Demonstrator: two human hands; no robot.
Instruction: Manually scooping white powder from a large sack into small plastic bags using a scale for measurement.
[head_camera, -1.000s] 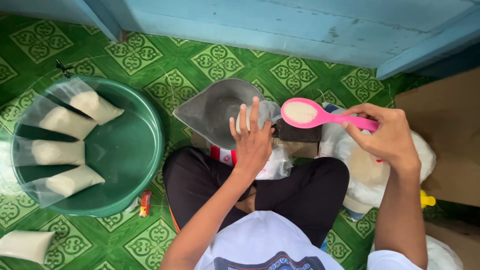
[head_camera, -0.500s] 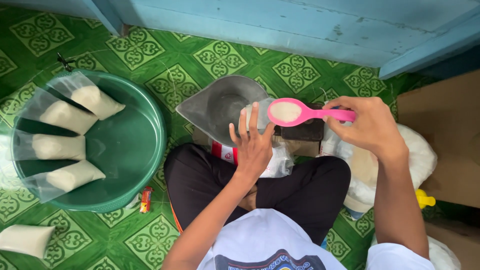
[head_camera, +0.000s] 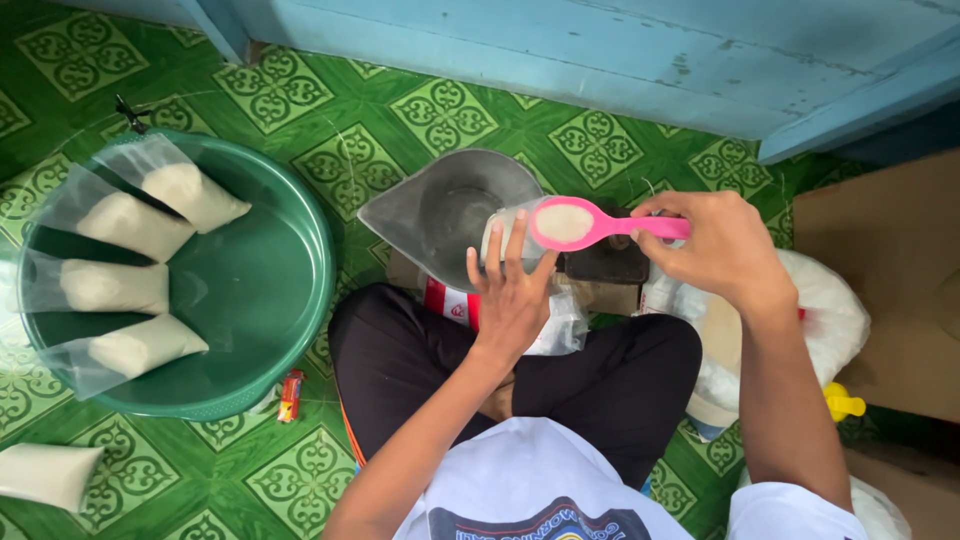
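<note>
My left hand (head_camera: 510, 300) holds a small clear plastic bag (head_camera: 497, 237) upright against the grey metal scale pan (head_camera: 440, 205), fingers stretched up along the bag. My right hand (head_camera: 722, 250) grips the handle of a pink plastic spoon (head_camera: 566, 223). The spoon's bowl is full of white grains and hovers level right over the bag's mouth, just above my left fingertips. The dark scale body (head_camera: 605, 262) sits under the spoon handle.
A green basin (head_camera: 300, 290) at left holds several filled clear bags (head_camera: 130, 225); another filled bag (head_camera: 45, 475) lies on the green tiled floor. A large white sack (head_camera: 835, 310) sits by my right knee, near a cardboard box (head_camera: 900, 270). Behind stands a blue wooden wall (head_camera: 600, 50).
My right hand has carried the loaded pink spoon leftward, from beside the scale to right over the bag's mouth. My left hand has stayed on the bag.
</note>
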